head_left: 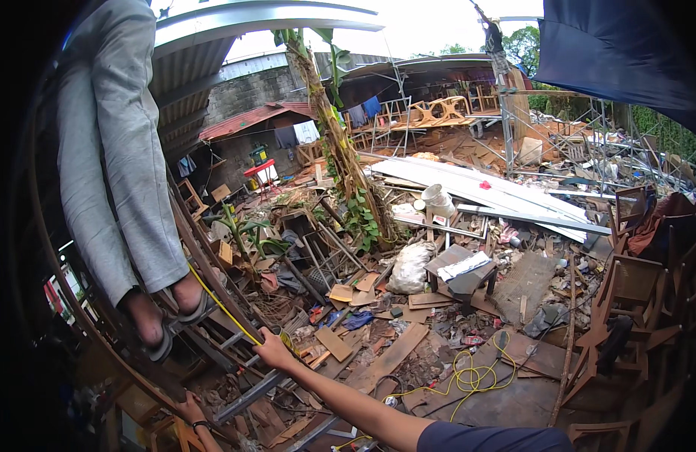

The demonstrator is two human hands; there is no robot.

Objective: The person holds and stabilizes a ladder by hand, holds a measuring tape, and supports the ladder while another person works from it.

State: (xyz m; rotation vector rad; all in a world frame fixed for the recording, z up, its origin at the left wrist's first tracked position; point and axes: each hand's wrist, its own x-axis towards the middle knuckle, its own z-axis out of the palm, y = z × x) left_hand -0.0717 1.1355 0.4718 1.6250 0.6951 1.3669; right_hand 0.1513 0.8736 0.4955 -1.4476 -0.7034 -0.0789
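A ladder (250,397) with dark side rails and grey rungs rises at the left. My left hand (190,409), with a dark band at the wrist, closes round its left rail low down. My right hand (273,349) is reached forward and closed at the right rail. A narrow yellow strip or cord (218,300) runs down along that rail to my right hand; its kind is unclear. Above my hands another person in grey trousers (122,166) and sandals (163,343) stands on a rung; the upper body is out of view.
Planks and rubble cover the ground, with a tangled yellow cord (474,377). Wooden chairs (630,301) are piled at the right. A banana plant (325,113), long white sheets (483,188) and a white bucket (437,200) stand or lie beyond. Another person (495,49) is high at the back.
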